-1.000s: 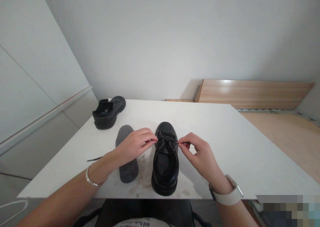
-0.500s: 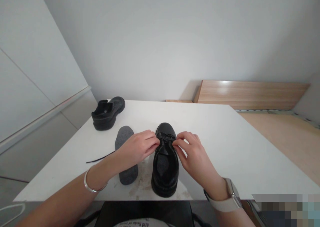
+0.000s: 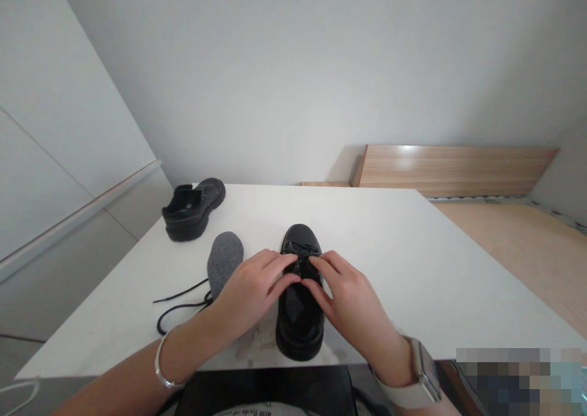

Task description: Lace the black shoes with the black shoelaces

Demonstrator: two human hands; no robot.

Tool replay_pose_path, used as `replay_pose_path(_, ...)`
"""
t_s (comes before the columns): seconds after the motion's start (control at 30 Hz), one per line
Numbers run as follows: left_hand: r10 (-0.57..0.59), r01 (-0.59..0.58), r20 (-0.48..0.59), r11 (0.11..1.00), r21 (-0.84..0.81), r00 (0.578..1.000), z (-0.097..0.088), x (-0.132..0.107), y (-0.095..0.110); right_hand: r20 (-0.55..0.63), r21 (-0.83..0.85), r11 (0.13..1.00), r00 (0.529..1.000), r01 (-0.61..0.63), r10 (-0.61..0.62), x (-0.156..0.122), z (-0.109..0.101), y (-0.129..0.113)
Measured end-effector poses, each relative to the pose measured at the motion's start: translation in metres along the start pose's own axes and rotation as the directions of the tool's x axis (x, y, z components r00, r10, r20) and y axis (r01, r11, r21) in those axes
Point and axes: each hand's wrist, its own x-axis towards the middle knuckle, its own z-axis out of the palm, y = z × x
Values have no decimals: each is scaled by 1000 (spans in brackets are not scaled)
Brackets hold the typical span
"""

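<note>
Fingers (image 3: pixel 283 262), head view: thumb and index slightly parted on left hand (image 3: pixel 254 284) and right hand (image 3: pixel 351 290), tips at the throat of the shoe (image 3: pixel 300 312); whether pinching, couldn't tell.
Shoe spot: upright on tabletop (image 3: pixel 389 238), near front edge, between hands.
Slip risk: fingertip-only contact; uneven pull could have twisted or slid it.
Snag risk: black lace (image 3: pixel 183 306) lay beside left forearm and insole (image 3: pixel 225 257); a sweep could have dragged both.
Toe: pointed away from wearer, toward wall (image 3: pixel 293 85).
Long axis: fore-aft, roughly square to front edge.
</note>
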Motion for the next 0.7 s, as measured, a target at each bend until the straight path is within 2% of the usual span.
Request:
replay_pose_path(0.17, -87, 78, 102, 993, 86, 991, -2, 3, 10, 81, -150, 989, 996, -13, 25, 4, -2, -6)
replay_pose_path(0.47, -143, 126, 150, 985, 118, 978, -5, 12, -3, -3, -138, 988, 998, -63, 63, 5, 5, -2)
replay_pose_path(0.57, -94, 94, 64, 996, 7, 993, -12, 18, -1, -72, -41, 997, 995, -69, 66, 9, 1, -3)
replay_pose_path(0.63, -84, 75, -49, 984, -162, 995, -19, 24, 1, -190, 111, 993, 980, -41, 62, 14, -7, -6)
replay_pose_path(0.7, -147, 100, -98, 922, -374, 984, -24, 31, 3, -320, 283, 959, 943, 1, 93, 21, -16, -9)
